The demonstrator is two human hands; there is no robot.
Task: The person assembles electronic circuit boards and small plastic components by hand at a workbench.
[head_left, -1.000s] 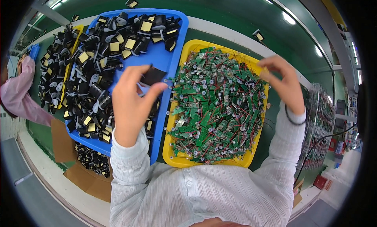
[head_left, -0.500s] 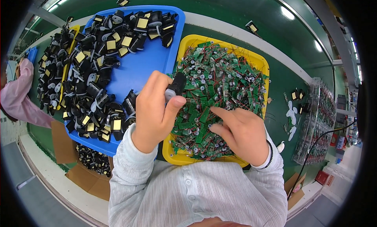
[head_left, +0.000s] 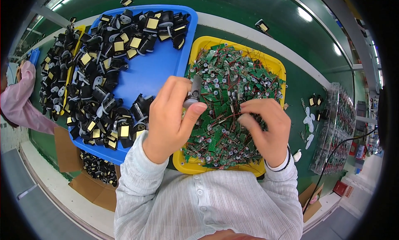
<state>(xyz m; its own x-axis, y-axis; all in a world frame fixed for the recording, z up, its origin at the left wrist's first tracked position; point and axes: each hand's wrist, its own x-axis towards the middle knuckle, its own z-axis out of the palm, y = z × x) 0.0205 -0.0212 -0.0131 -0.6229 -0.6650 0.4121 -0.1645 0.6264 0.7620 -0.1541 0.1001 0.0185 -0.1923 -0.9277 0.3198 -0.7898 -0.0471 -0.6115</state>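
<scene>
The left grip [head_left: 168, 123] is closed on a dark, rounded plastic case [head_left: 196, 87], held above the left part of a yellow tray [head_left: 272, 64]. The right grip [head_left: 269, 127] curls thumb and forefinger close together over flat green boards [head_left: 210, 144] tangled with thin red wires (whether it pinches one, I cannot tell). Leftward, a smooth blue tray [head_left: 141, 76] carries black cases [head_left: 110, 67] with square, pale-yellow patches.

Bright, glare [head_left: 304, 16] above; bowed, perhaps soft edges
</scene>
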